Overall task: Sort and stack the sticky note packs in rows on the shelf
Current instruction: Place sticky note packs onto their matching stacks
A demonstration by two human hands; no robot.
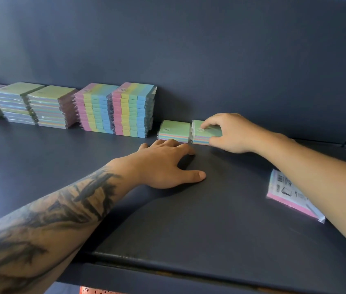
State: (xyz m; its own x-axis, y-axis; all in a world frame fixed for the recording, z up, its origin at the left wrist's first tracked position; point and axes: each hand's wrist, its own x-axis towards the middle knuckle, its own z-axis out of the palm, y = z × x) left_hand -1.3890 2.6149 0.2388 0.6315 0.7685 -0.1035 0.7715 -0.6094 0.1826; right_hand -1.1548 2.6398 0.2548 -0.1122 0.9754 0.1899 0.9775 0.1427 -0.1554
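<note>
I'm setting a green-topped pack (207, 132) at the back of the shelf (221, 209), touching its twin (175, 131) to the left — my right hand (230, 133) is gripping it, fingers curled over top and front. My left hand (165, 164) is resting flat and spread, fingertips just before the twin. One loose pack (288, 194) is lying nearer me under my right forearm, so I judge the right hand is closer for it.
</note>
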